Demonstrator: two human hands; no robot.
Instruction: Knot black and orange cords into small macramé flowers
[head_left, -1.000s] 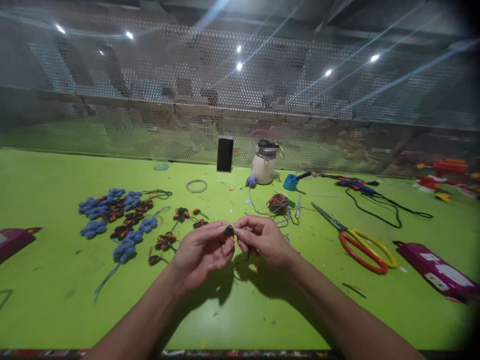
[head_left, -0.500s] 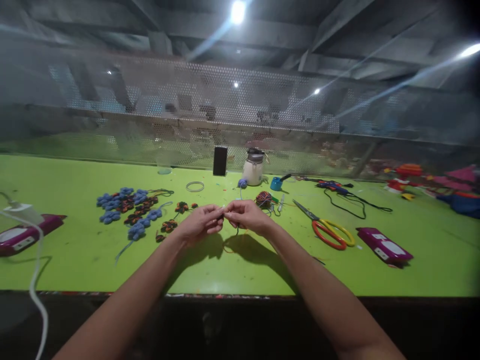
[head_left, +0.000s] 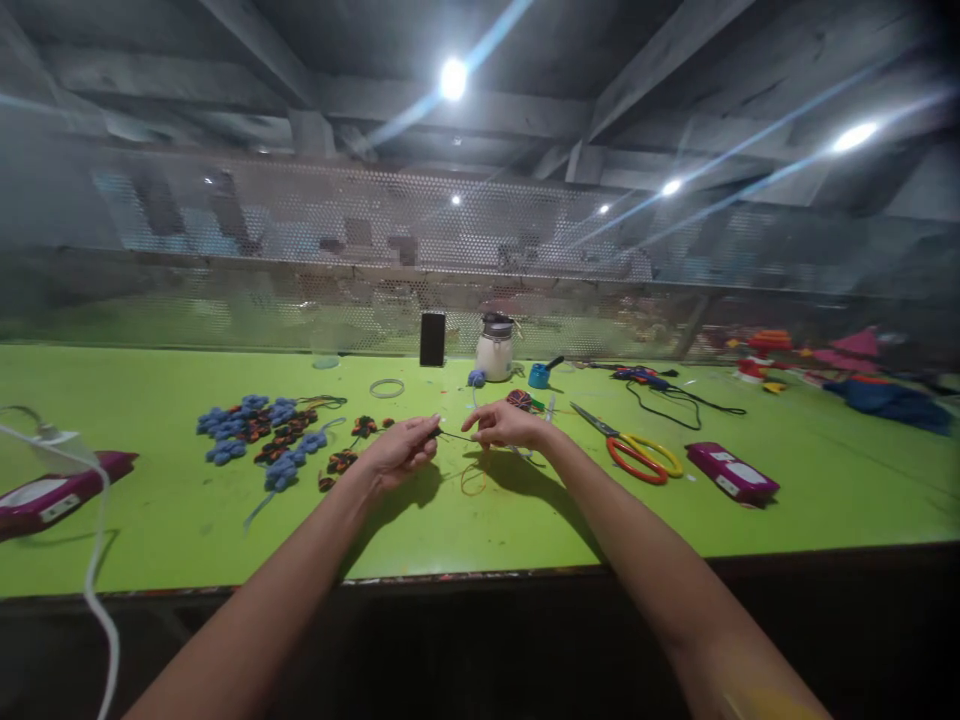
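My left hand is closed, pinching a small dark crocheted piece that its fingers mostly cover. From that piece a dark strand of yarn runs taut to my right hand, whose thumb and fingers are closed on it. A loose orange strand curls on the table beneath. Left of my left hand lie dark-and-orange crocheted flowers and blue crocheted flowers. Just behind my right hand is a ball of multicoloured yarn, partly hidden by it.
Scissors with red and yellow handles and a purple power strip lie to the right. Behind stand a white jug, a blue pot and a dark phone-like slab. A white cable hangs over the front edge at left.
My hands have moved apart from being fingertip to fingertip, and the dark strand now stretches between them. The camera view has tilted up, bringing the table's front edge into sight.
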